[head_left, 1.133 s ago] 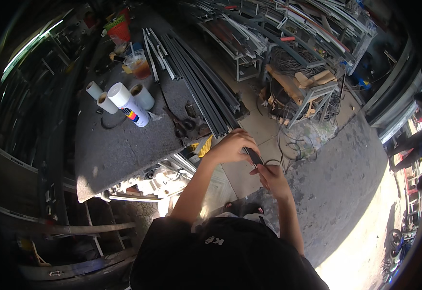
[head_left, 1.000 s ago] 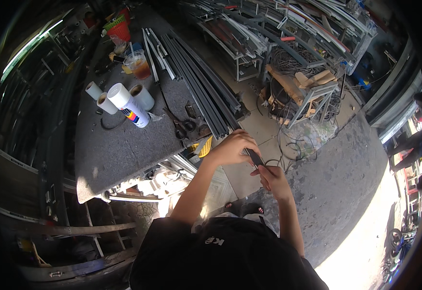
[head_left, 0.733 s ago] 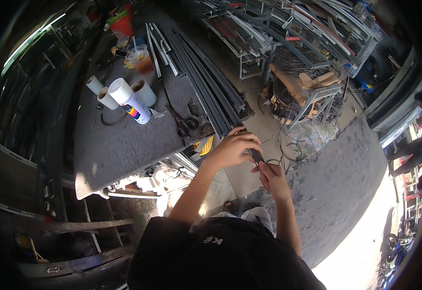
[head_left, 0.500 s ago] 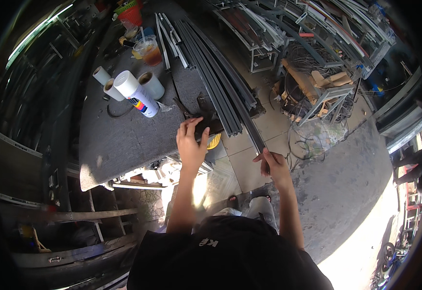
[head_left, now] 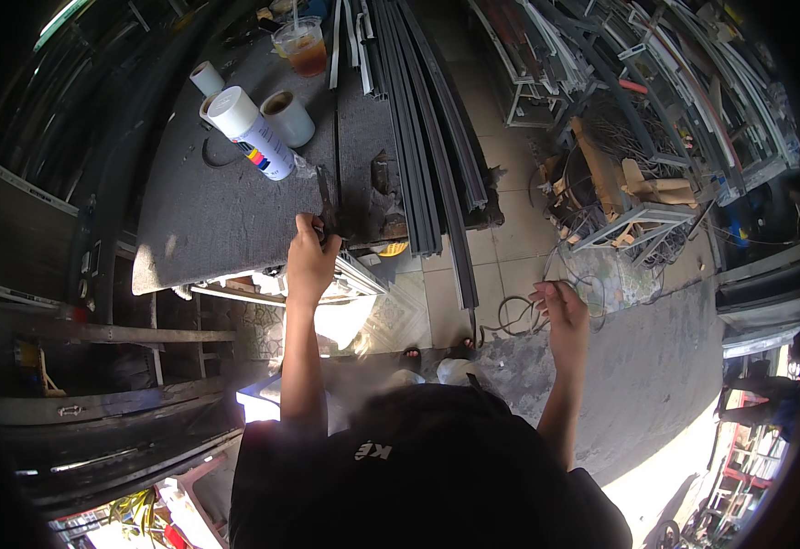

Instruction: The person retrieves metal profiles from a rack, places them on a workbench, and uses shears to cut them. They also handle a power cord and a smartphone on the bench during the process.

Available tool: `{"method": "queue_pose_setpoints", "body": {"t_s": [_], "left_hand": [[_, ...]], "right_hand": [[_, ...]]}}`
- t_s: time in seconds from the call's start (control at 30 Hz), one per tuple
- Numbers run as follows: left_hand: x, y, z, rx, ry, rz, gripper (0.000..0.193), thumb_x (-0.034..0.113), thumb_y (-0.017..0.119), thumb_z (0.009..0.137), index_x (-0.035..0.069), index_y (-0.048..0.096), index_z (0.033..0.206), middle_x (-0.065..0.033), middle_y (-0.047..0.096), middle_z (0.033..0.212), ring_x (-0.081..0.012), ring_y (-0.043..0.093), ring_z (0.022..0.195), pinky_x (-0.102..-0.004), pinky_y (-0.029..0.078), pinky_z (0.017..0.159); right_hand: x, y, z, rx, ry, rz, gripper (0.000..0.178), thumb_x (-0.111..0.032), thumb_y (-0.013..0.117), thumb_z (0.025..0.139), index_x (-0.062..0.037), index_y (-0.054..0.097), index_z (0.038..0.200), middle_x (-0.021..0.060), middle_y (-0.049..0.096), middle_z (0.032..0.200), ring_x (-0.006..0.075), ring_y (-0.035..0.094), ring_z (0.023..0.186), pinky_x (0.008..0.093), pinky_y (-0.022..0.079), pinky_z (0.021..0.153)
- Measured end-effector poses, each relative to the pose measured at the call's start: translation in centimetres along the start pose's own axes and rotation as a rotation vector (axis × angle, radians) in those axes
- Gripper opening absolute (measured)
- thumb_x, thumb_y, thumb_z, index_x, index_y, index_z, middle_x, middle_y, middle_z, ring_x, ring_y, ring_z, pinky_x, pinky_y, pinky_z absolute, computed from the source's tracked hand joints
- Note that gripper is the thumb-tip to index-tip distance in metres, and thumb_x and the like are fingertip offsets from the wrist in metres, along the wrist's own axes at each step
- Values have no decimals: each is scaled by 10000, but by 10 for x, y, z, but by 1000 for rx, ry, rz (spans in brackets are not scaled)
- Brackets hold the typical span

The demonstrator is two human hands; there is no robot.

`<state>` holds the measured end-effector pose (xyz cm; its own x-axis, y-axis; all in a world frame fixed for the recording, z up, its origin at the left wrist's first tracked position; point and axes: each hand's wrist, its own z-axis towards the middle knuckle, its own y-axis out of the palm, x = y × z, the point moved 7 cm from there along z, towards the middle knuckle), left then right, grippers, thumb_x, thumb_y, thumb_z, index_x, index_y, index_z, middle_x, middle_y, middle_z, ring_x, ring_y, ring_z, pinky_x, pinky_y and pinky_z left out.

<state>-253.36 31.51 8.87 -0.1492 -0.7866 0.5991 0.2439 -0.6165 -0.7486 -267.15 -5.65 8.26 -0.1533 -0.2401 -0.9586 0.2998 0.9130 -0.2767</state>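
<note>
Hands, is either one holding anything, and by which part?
The left hand seems to grip dark scissors by the handles, mostly hidden; the right hand looks empty.

A workbench (head_left: 189, 220) topped with worn grey carpet bears everything here. Taking its upright, white-capped aerosol can (head_left: 264, 151) as the clock's centre, a pale cardboard-cored roll (head_left: 294, 126) stands just beside it at 2 o'clock, a smaller roll (head_left: 208, 80) at 11, and a clear plastic cup (head_left: 308, 57) of amber drink at 1. Long dark grey profiles (head_left: 414, 137) lie at 3, overhanging the near edge.
</note>
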Motion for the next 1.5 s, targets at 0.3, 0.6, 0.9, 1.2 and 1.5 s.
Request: {"method": "queue_pose_setpoints", "body": {"t_s": [0.3, 0.6, 0.9, 1.2, 1.5], "left_hand": [[178, 28, -116, -262, 166, -297, 327, 150, 665, 873, -9, 421, 1022, -201, 606, 832, -367, 646, 703, -407, 524, 596], [183, 60, -150, -66, 317, -246, 380, 155, 676, 800, 11, 419, 1041, -163, 483, 1100, -295, 563, 855, -380, 461, 756], [136, 107, -188, -361, -335, -503, 326, 290, 522, 993, -26, 589, 948, -198, 615, 974, -371, 596, 952, -424, 463, 833], [149, 104, -190, -302, -352, -452, 293, 214, 484, 1012, 2, 569, 829, -155, 596, 711, -356, 597, 676, -425, 454, 640], [151, 108, -192, -331, -323, -437, 286, 228, 491, 1007, -1, 561, 849, -188, 605, 717, -401, 604, 688, -454, 451, 617]], "right_hand": [[-47, 65, -7, -814, 78, 583, 317, -233, 656, 937, 21, 590, 1115, 33, 623, 945, 107, 578, 856, 263, 467, 776], [19, 7, 5, -864, 231, 403, 279, -127, 804, 776, 6, 645, 964, 50, 666, 872, 121, 633, 787, 294, 515, 752], [62, -7, 36, -1648, 144, -572, 133, 10, 517, 909, 32, 550, 1036, 22, 541, 783, 118, 636, 817, 262, 518, 716], [14, 76, 71, -1981, -5, -676, 488, -475, 539, 966, 9, 596, 1001, 95, 634, 803, 185, 603, 700, 344, 456, 642], [-3, 84, 63, -1786, 206, -783, 645, -644, 606, 857, -51, 589, 604, -18, 527, 575, 99, 554, 552, 262, 468, 490]]}}
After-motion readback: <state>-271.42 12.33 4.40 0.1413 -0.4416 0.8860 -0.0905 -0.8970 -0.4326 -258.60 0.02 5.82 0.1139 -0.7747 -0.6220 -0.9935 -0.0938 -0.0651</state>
